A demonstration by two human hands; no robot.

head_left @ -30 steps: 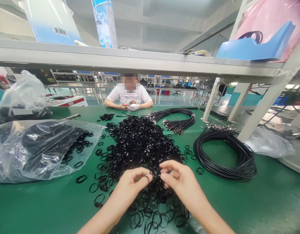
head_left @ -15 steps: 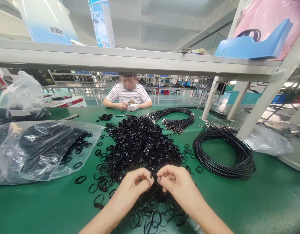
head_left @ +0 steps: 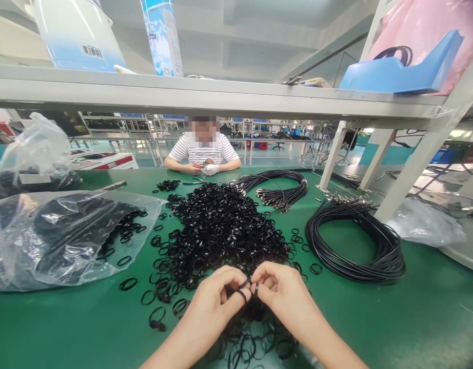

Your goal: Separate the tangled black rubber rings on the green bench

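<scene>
Pinched a small black ring (head_left: 243,294) between thumb and forefinger tips of the left hand (head_left: 217,300) and the right hand (head_left: 284,294). Curled the other fingers in, hands tip to tip. Could not tell whether one ring or two sat in the pinch.

Held it just above the near edge of the pile of black rings (head_left: 221,230), heaped mid-table on the green mat (head_left: 413,318). Saw loose rings (head_left: 127,283) strewn flat around the heap, mostly on the left and near sides.

Judged the work far from done: found the pile large and tangled, spotted no sorted or finished stack near the hands, only one ring in hand.

Noted a clear plastic bag (head_left: 47,241) left of the pile, mouth toward it, more black rings inside and spilling out. Noted a coil of black cable (head_left: 355,246) right of the pile, apart from it and untouched. Noted a second cable bundle with metal ends (head_left: 278,190) behind the pile, also untouched.

Saw a person in a striped shirt (head_left: 203,151) seated across the table, hands together on something too small to make out. Logged a grey shelf (head_left: 182,95) overhead with a blue bin (head_left: 398,72) on it.
</scene>
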